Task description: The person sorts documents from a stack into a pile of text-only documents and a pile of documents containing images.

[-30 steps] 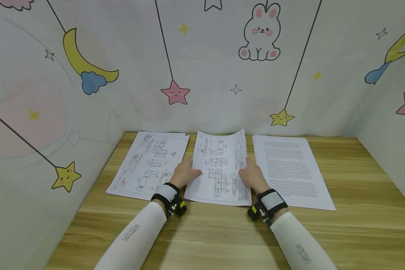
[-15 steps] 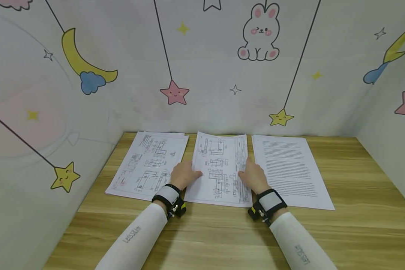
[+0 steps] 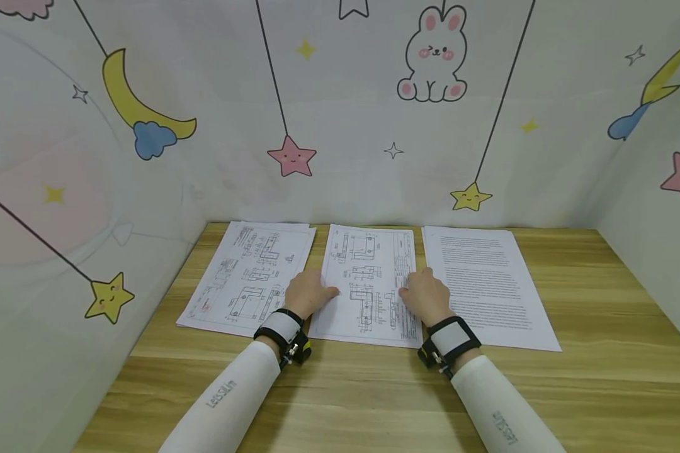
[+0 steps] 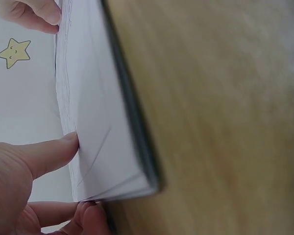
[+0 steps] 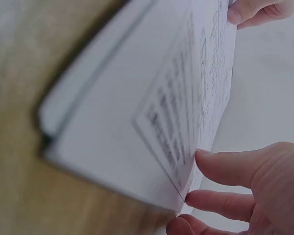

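Observation:
A middle stack of printed sheets with technical drawings lies flat on the table between both hands. My left hand holds its left edge, thumb on top and the other fingers along the side, as the left wrist view shows. On the opposite edge, my right hand pinches the stack with its thumb over the top sheet; the right wrist view shows its fingers against the side. Slightly separated sheet layers show at the near corner in the left wrist view.
A second stack of drawings lies to the left, partly behind the left hand. To the right is a stack of text pages, close to the right hand. The wooden table ends at a patterned wall.
The far edge of the middle stack was curled up and now lies flat. My right hand's fingers have drawn in a little along the right edge. The left hand has hardly moved.

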`<action>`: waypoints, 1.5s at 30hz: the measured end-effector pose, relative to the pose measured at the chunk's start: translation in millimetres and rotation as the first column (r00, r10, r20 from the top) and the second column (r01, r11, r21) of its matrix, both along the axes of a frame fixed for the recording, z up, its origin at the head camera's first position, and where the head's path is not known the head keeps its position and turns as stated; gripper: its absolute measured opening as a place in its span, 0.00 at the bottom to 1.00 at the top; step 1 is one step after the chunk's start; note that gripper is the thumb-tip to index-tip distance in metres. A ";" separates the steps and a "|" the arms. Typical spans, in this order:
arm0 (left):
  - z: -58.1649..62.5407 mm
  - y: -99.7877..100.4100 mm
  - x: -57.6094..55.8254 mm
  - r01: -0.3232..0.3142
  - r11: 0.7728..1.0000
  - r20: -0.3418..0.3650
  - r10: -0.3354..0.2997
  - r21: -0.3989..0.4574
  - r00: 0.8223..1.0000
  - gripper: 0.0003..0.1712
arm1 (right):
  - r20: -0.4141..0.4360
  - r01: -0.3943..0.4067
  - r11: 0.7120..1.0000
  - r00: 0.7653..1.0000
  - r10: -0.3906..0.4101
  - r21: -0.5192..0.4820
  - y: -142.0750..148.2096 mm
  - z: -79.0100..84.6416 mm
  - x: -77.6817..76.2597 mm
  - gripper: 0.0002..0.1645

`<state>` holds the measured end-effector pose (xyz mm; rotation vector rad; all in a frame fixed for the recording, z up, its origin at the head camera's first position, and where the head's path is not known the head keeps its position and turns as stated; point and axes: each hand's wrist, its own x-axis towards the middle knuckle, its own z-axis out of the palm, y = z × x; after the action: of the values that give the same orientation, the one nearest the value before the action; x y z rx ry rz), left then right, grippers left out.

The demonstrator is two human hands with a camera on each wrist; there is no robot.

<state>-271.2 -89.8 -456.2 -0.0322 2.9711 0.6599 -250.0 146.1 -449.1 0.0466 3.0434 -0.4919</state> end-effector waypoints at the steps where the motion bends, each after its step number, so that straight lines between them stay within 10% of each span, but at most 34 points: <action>1: 0.1 -0.7 -0.2 0.001 1.000 0.002 -0.001 0.001 1.000 0.20 | -0.004 -0.002 1.000 1.000 0.002 0.005 -0.2 0.7 0.3 0.18; 28: 34.9 -90.2 -3.9 -0.021 1.000 -0.080 0.022 0.005 0.997 0.30 | -0.056 -0.123 0.966 0.992 0.114 -0.228 -62.3 20.8 13.3 0.24; 45: 44.2 -160.5 -16.1 -0.074 0.997 0.001 0.074 -0.026 0.997 0.33 | -0.168 -0.333 0.911 0.940 0.298 -0.244 -115.9 29.2 30.2 0.26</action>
<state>-287.3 -250.3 -411.9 -0.1452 2.9896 0.6293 -219.8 30.2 -419.8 -0.5015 2.9810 -0.9007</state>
